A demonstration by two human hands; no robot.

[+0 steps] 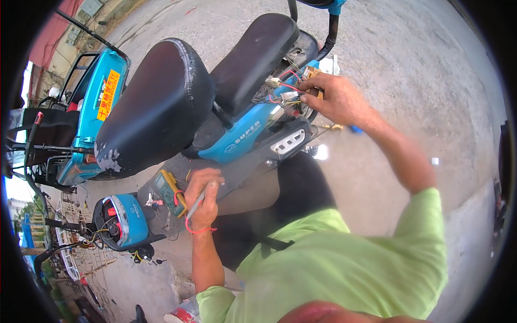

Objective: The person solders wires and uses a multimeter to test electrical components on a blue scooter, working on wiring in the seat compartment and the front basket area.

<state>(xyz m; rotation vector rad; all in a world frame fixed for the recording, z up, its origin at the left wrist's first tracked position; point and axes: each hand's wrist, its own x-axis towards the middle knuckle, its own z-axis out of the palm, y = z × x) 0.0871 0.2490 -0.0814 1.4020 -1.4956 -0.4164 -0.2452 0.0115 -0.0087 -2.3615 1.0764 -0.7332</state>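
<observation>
A blue electric scooter (pixel 253 132) with dark seats stands before me. Behind its seat, my right hand (pixel 339 99) pinches wires (pixel 296 87) between thumb and fingers. White plug connectors (pixel 290 96) hang beside the fingertips, among red, yellow and dark wires. Lower left, my left hand (pixel 202 196) is closed around a grey, pen-like test probe (pixel 196 204), with a red lead (pixel 188 222) trailing from it. A yellow and green multimeter (pixel 168 189) lies on the scooter's footboard next to my left hand.
A large black seat (pixel 156 107) with worn edges rises between the hands' far side and a blue three-wheeler (pixel 107 102). The scooter's front cover (pixel 126 218) exposes wiring at lower left. A paint-stained bucket (pixel 183 312) stands near my left elbow.
</observation>
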